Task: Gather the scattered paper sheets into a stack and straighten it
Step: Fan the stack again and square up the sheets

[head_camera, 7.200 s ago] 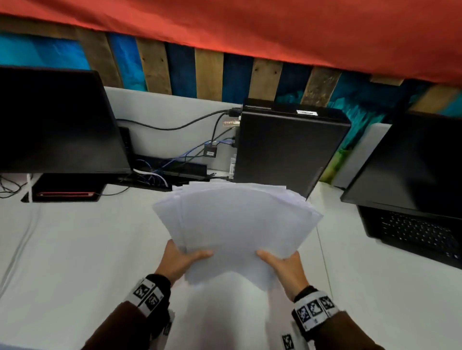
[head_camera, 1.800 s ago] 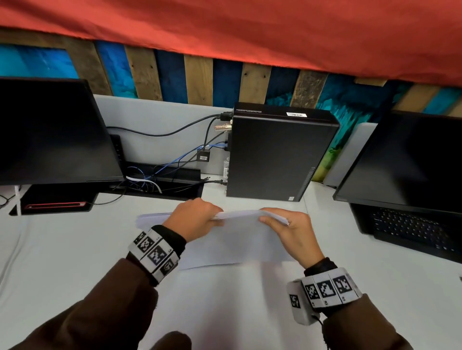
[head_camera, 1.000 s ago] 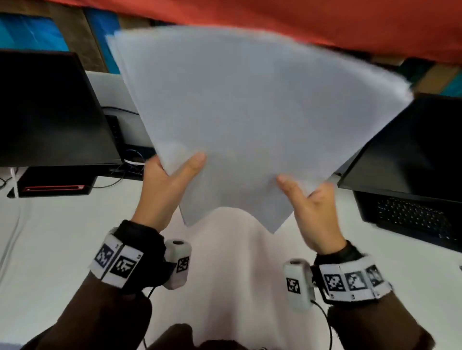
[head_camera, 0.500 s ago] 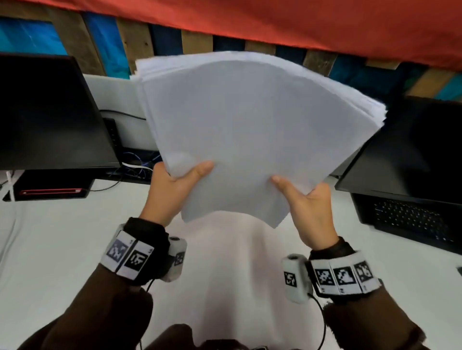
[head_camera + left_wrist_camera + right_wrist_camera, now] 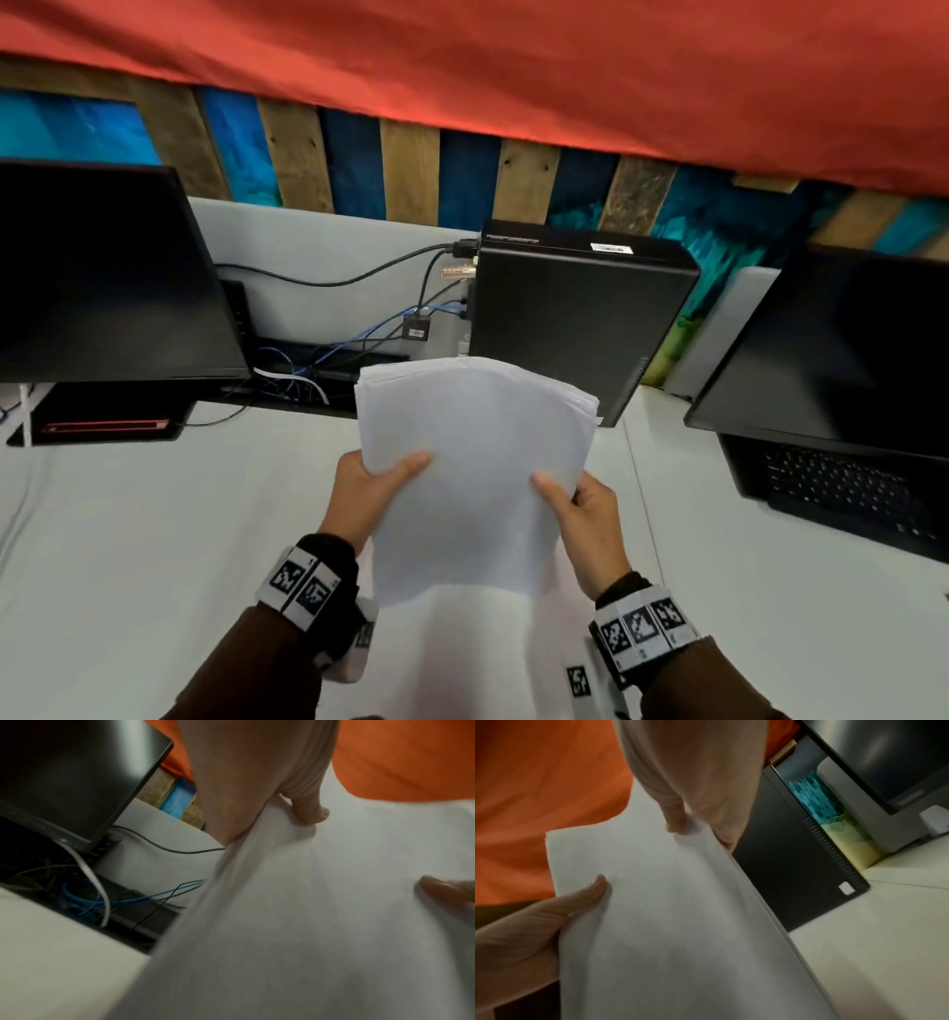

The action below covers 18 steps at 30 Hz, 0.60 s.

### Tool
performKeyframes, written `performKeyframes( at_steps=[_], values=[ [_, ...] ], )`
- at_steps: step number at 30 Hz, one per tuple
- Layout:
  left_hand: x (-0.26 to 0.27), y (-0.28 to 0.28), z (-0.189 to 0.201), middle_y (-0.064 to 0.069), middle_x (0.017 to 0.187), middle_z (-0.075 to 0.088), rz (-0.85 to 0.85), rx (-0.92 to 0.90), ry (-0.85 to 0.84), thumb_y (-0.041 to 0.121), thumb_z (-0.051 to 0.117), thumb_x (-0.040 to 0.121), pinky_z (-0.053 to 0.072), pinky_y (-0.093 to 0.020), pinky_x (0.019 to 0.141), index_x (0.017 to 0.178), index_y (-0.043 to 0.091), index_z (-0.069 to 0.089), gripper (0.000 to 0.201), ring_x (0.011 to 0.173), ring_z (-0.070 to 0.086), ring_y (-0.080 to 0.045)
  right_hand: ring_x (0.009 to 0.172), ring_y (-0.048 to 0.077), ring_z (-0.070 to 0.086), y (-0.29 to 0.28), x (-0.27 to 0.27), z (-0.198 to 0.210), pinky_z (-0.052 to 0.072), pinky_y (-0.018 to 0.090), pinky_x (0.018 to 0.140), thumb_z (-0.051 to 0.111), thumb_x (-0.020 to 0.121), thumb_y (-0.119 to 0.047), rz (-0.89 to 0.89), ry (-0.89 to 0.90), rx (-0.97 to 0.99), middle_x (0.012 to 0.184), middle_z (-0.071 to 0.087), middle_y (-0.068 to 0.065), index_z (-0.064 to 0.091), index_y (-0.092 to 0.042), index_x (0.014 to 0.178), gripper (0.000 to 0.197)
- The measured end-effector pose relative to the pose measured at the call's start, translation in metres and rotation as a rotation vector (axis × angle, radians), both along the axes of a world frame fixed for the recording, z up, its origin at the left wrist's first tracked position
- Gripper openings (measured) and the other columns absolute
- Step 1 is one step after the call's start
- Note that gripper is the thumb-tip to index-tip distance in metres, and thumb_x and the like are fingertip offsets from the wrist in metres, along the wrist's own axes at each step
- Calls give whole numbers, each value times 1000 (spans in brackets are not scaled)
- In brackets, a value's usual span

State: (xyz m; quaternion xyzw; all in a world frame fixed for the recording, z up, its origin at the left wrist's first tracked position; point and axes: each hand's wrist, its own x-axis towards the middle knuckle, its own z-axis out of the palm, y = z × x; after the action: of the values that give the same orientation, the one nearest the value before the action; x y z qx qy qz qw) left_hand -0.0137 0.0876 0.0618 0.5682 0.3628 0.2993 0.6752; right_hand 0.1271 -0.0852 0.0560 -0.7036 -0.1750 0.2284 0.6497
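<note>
A stack of white paper sheets [image 5: 475,473] stands nearly upright over the white desk [image 5: 144,539], its lower edge close to the desktop. My left hand [image 5: 367,491] grips its left edge, thumb on the front face. My right hand [image 5: 585,506] grips the right edge the same way. The top edges are slightly fanned at the upper right. In the left wrist view the paper [image 5: 308,923] fills the frame under my left hand [image 5: 257,791]. In the right wrist view my right hand [image 5: 693,780] pinches the sheets [image 5: 667,912]; the other hand's thumb [image 5: 588,892] lies on the front.
A black desktop PC case [image 5: 575,318] stands right behind the paper. A dark monitor [image 5: 102,277] is at the left, with cables [image 5: 308,365] beside it. A second monitor [image 5: 842,349] and black keyboard [image 5: 842,488] sit at the right.
The stack has come down from high in front of the camera to just above the desk, and its widely fanned sheets have drawn together into a narrower, squarer pile. Both hands keep their grip.
</note>
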Motion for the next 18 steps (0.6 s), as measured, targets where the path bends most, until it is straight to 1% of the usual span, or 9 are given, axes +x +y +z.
performKeyframes(
  at_steps=[2,5,8,11,13,15,16,17,18],
  values=[
    [5,2,14,8,64,76,7,51,-36,7,75,75,59,-23,58,75,13,72,7,60,72,-8,78,16,72,2,0,15,58,26,64,64,88,-13,-29,-17,90,84,77,3,72,-5,87,12],
    [10,7,28,8,68,77,-3,90,-101,5,75,74,60,-23,63,77,14,72,10,65,72,-8,76,7,71,1,3,31,54,18,62,62,89,-11,-57,-47,190,79,77,-7,72,-6,90,12],
    [8,8,22,6,72,78,-21,63,-90,9,83,65,58,-23,60,76,17,73,17,68,73,-11,80,9,71,-1,0,26,54,18,63,62,89,-12,-43,-57,177,82,77,-10,72,-14,90,10],
    [3,6,14,4,74,78,7,26,-77,29,84,49,58,-25,59,77,18,74,32,71,73,-15,83,10,71,-1,-3,21,55,19,64,63,88,-14,-45,-86,159,88,77,-11,71,-21,96,13],
    [2,6,18,6,71,78,43,46,-109,38,81,46,57,-24,58,77,18,73,38,68,73,-12,86,9,70,1,-2,27,55,20,66,64,88,-18,-51,-112,170,91,76,-12,70,-20,101,14],
    [3,4,30,11,64,75,76,97,-143,44,75,50,54,-19,53,74,19,70,35,60,69,-4,87,3,69,4,-1,39,54,17,69,61,87,-25,-47,-152,223,92,75,-14,69,-14,106,23],
    [4,2,38,12,57,71,97,124,-160,45,72,59,51,-15,50,68,17,67,30,53,64,-1,85,-1,67,6,-1,47,52,13,69,56,87,-27,-47,-174,258,90,75,-14,68,-9,106,29],
    [5,1,46,11,50,65,123,149,-178,42,67,71,47,-13,47,62,12,61,32,47,58,1,81,-3,66,8,0,54,50,10,67,51,86,-29,-51,-188,291,87,73,-12,68,-4,104,34],
    [7,0,51,10,48,60,150,166,-187,37,60,83,43,-13,47,60,6,56,39,46,54,-1,77,-2,64,11,0,61,49,10,65,49,85,-32,-56,-190,317,85,72,-8,68,-2,99,39]
  ],
)
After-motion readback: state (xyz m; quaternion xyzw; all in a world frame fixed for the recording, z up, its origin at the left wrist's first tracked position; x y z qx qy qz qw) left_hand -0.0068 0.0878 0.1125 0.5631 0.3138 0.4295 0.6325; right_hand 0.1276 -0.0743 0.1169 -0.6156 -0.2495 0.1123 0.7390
